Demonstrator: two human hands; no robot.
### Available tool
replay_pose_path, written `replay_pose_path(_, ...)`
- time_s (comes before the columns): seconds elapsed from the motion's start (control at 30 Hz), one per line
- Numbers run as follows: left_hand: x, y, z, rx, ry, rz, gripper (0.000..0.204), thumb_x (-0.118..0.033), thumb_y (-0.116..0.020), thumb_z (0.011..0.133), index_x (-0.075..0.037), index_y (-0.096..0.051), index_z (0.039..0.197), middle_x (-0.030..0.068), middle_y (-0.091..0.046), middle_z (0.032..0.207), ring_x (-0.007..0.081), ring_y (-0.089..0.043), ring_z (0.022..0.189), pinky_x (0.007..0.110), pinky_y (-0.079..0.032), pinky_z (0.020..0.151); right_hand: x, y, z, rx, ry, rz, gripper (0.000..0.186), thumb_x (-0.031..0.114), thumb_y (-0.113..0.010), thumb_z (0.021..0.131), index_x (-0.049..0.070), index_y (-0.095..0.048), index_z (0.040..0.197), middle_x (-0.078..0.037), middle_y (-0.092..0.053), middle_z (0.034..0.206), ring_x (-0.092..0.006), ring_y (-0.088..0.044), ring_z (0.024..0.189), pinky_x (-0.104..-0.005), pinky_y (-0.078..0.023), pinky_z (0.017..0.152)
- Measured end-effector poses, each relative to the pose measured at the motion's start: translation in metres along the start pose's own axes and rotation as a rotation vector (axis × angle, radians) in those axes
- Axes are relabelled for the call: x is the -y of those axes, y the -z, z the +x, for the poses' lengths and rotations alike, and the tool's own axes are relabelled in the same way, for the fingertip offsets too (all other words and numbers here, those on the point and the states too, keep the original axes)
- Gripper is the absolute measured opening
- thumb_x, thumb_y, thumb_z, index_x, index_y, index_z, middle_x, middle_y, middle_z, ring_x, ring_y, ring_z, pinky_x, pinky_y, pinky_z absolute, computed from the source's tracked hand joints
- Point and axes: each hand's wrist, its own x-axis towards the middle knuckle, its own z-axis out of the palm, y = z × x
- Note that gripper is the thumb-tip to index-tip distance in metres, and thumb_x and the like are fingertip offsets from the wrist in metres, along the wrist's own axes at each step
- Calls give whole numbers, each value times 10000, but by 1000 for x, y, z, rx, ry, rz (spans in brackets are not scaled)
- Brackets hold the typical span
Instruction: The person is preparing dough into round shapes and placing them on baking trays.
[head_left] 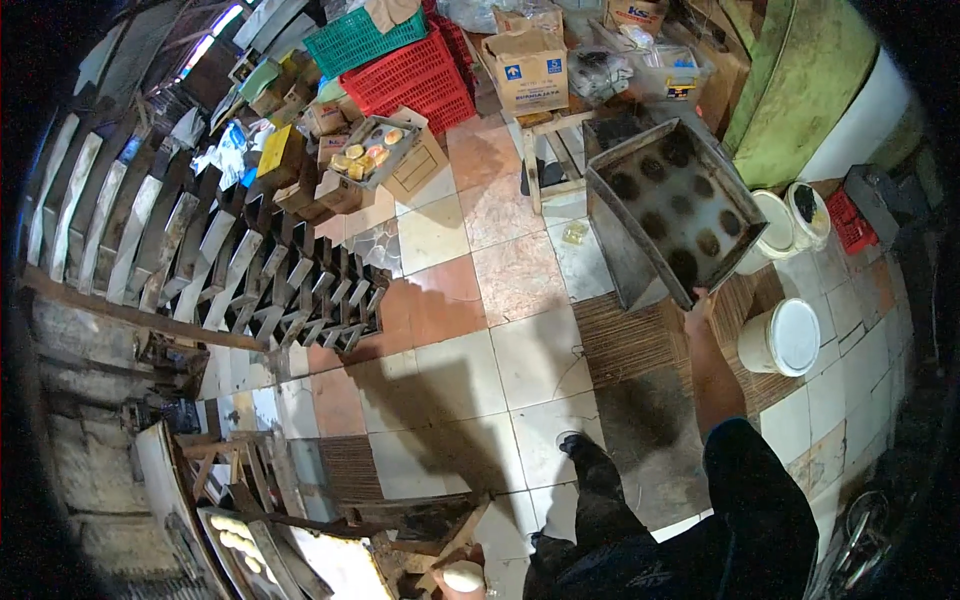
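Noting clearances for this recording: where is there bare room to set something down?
The widest bare patch is the tiled floor between the metal-slatted rack and the metal tray that the right hand holds. A smaller tiled strip lies right of the lidded white bucket. It is crowded at the back, around the red crate and cardboard box.

Baking tray (694, 224): rectangular, grey metal, worn, with raised walls.
Tray floor: pale grey, covered with round, dark brown-black marks in rows.
Pose: open side up, its sides running diagonally across the view.
Place: to the person's right, its near corner gripped by the right hand (697, 306).
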Motion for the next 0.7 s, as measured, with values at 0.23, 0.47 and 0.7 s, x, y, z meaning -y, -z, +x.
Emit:
replay_pose_path(0.23, -28, -16, -55, -168, 365, -247, 300, -166, -785, 744, -49, -561, 907, 43, -609, 761, 217, -627, 756, 360, -502, 711, 44, 19, 15, 224, -39, -148, 560, 369, -605, 930, 92, -438, 1387, -172, -383, 1451, -396, -457, 1242, -612, -459, 925)
replay_pose_path(0.47, -65, -15, -6, 166, -11, 208, 140, -171, -688, 864, -73, -645, 774, 35, -592, 643, 174, -642, 667, 348, -492, 675, 94, 20, -2, 29, 215, -726, 362, 256, -508, 981, 38, -573, 1262, -136, -602, 1259, -284, -547, 1135, -488, -468, 939)
replay_pose_path(0.7, -86, -14, -21, -388, 419, -40, 272, -270, -736, 885, -31, -689, 764, 102, -641, 657, 165, -596, 599, 325, -476, 590, 57, -19, -504, 1715, 459, -621, 315, 284, -627, 959, 22, -660, 1130, -129, -663, 1095, -216, -607, 963, -401, -489, 880)
